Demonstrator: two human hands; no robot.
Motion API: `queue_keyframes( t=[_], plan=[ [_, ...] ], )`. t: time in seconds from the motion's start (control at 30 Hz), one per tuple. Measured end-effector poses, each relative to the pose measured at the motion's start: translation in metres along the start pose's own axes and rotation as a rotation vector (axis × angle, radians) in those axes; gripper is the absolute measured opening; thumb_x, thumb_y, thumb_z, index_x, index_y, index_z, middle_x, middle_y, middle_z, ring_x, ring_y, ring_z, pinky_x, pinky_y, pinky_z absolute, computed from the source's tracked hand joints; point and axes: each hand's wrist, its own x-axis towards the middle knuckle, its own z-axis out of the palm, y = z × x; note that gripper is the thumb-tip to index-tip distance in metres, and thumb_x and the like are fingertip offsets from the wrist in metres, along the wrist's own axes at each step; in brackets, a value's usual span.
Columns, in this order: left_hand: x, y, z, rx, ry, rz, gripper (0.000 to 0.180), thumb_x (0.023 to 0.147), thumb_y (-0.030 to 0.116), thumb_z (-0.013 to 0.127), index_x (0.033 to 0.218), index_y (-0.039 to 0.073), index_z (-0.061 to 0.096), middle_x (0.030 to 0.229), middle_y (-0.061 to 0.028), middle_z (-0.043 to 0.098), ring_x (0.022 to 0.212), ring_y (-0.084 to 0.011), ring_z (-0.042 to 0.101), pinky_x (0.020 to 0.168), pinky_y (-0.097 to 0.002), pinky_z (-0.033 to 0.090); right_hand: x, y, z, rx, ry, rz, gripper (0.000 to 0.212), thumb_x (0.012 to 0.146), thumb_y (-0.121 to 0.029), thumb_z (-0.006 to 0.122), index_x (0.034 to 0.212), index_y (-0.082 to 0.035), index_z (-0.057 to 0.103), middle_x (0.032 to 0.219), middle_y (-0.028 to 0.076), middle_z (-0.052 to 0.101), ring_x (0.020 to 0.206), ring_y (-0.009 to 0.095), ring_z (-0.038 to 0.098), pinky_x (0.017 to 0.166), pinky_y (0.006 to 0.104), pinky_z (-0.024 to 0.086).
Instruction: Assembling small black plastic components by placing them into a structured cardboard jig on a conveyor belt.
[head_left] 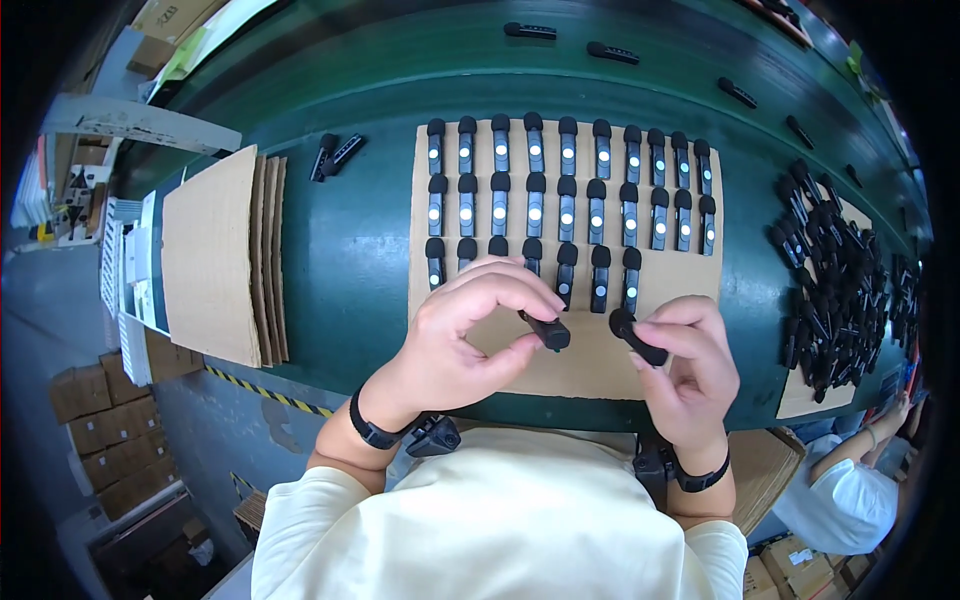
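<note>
Over the near part of a flat cardboard sheet, each of my hands grips a small black clip-on microphone with a foam tip. My left hand pinches one microphone between thumb and fingers, its rounded black end turned toward me. In my right hand is the other microphone, tilted, its foam tip pointing up and left. Beyond my hands, similar microphones lie on the cardboard in three rows, foam ends away from me, each with a pale round spot. My left hand partly covers the nearest row.
A stack of cardboard sheets stands left on the green work surface. Two loose microphones lie beyond it. At right is a big heap of microphones; others lie scattered along the far side. Another person's arm shows lower right.
</note>
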Motion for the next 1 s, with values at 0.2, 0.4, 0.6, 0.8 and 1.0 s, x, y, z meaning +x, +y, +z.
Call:
queue_keyframes(
  t=[0.2, 0.4, 0.6, 0.8, 1.0],
  plan=[
    [0.0, -0.006, 0.015, -0.126, -0.01, -0.012, 0.03, 0.072, -0.009, 0.067, 0.101, 0.0, 0.065, 0.101, -0.0141, 0.069, 0.101, -0.0252, 0.064, 0.106, -0.0477, 0.043, 0.009, -0.004, 0.017, -0.165, -0.053, -0.042, 0.035, 0.07, 0.013, 0.068, 0.101, -0.004, 0.063, 0.099, 0.011, 0.063, 0.084, 0.026, 0.061, 0.071, 0.0328, 0.049],
    [0.007, -0.001, 0.031, -0.005, -0.045, 0.081, 0.032, 0.073, -0.008, 0.069, 0.103, 0.0, 0.066, 0.102, -0.0131, 0.069, 0.099, -0.0261, 0.065, 0.101, -0.0451, 0.048, 0.0, 0.002, 0.007, -0.148, -0.01, -0.09, 0.032, 0.073, 0.008, 0.071, 0.101, -0.003, 0.062, 0.098, 0.012, 0.065, 0.083, 0.028, 0.062, 0.071, 0.0352, 0.05],
    [0.017, 0.0, 0.054, 0.106, -0.074, 0.062, 0.032, 0.073, -0.005, 0.072, 0.104, 0.001, 0.066, 0.1, -0.0124, 0.069, 0.096, -0.0275, 0.066, 0.089, -0.0403, 0.053, -0.023, 0.009, -0.025, -0.279, -0.037, -0.002, 0.031, 0.073, 0.008, 0.072, 0.1, -0.001, 0.061, 0.1, 0.015, 0.068, 0.086, 0.028, 0.066, 0.077, 0.0345, 0.051],
    [0.031, -0.007, 0.09, 0.337, -0.084, 0.19, 0.031, 0.071, -0.001, 0.073, 0.101, 0.002, 0.065, 0.1, -0.0133, 0.067, 0.094, -0.0299, 0.065, 0.084, -0.0399, 0.053, -0.031, 0.027, -0.058, -0.446, 0.001, -0.014, 0.03, 0.073, 0.01, 0.07, 0.098, -0.002, 0.059, 0.104, 0.016, 0.068, 0.09, 0.031, 0.067, 0.079, 0.0361, 0.052],
    [0.042, -0.011, 0.121, 0.714, -0.116, 0.428, 0.022, 0.074, 0.009, 0.065, 0.095, 0.003, 0.063, 0.104, -0.0131, 0.063, 0.099, -0.0283, 0.062, 0.09, -0.0405, 0.051, -0.032, 0.045, -0.069, -0.598, -0.059, -0.105, 0.026, 0.072, 0.009, 0.07, 0.091, -0.003, 0.056, 0.108, 0.015, 0.066, 0.092, 0.034, 0.065, 0.08, 0.0398, 0.053]
  ],
)
